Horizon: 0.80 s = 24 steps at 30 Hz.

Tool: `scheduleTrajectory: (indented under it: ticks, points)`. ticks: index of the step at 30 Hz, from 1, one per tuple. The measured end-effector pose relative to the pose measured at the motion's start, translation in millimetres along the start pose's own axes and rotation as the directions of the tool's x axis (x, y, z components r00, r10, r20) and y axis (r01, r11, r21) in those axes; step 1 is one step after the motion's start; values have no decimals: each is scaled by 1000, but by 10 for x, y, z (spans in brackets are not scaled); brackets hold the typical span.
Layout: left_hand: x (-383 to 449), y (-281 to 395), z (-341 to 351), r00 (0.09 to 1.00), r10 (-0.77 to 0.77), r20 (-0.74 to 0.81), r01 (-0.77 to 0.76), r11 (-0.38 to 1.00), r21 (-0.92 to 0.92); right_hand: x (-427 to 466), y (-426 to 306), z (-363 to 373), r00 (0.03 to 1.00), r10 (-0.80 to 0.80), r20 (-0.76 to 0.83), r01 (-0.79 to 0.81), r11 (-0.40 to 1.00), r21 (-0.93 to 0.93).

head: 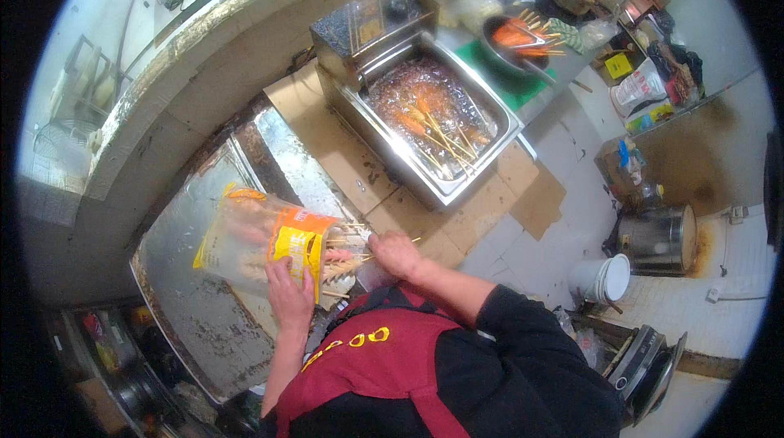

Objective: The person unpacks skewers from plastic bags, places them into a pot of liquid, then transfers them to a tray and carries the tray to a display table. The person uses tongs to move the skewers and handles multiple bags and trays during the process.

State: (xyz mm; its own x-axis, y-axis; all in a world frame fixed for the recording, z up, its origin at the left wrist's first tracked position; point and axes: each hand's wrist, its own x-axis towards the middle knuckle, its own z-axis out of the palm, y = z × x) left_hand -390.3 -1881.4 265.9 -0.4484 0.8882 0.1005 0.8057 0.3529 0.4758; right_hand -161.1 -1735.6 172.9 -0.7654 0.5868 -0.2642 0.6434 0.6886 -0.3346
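A clear plastic bag (239, 239) with orange and yellow printing lies on its side on the worn metal worktop. At its mouth, my left hand (290, 294) grips the near edge of the bag. Skewered food (338, 261), pinkish and pale with ridged edges, sticks partly out of the opening. My right hand (395, 254) is closed around thin wooden sticks beside the bag's mouth; how many it holds is hidden. Beyond my hands, several skewers (429, 122) lie in bubbling dark oil inside a stainless steel deep fryer (392, 162).
Flattened cardboard (392, 208) lies under the fryer. To its right, a dark pot (496, 61) with sauced skewers and tongs stands on a green board (530, 98). A low wall (202, 70) borders the left. A white bucket (612, 278) and a metal drum (655, 239) stand at the right.
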Motion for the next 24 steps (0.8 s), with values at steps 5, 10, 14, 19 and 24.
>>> scheduleTrajectory:
  ticks: [5, 10, 14, 19, 24]
  points:
    - [-12, 197, 45, 981, 159, -110, -158, 987, 22, -14, -353, -245, 986, -166, -9, 165, 975, 152]
    - [199, 149, 4, 971, 110, -211, -106, 994, 32, 239, -673, -588, 996, -13, 89, -6, 979, 206]
    - [416, -176, -618, 961, 36, -273, -40, 999, -8, 280, -637, -1056, 971, -138, 194, 61, 931, 359]
    - [693, -242, -1193, 924, 1, -383, -15, 999, -34, 328, -837, -1378, 915, -186, 357, -152, 661, 735]
    - [874, -191, -1294, 906, 94, -413, -120, 992, -37, 565, -1259, -1038, 911, -254, 325, -150, 530, 834]
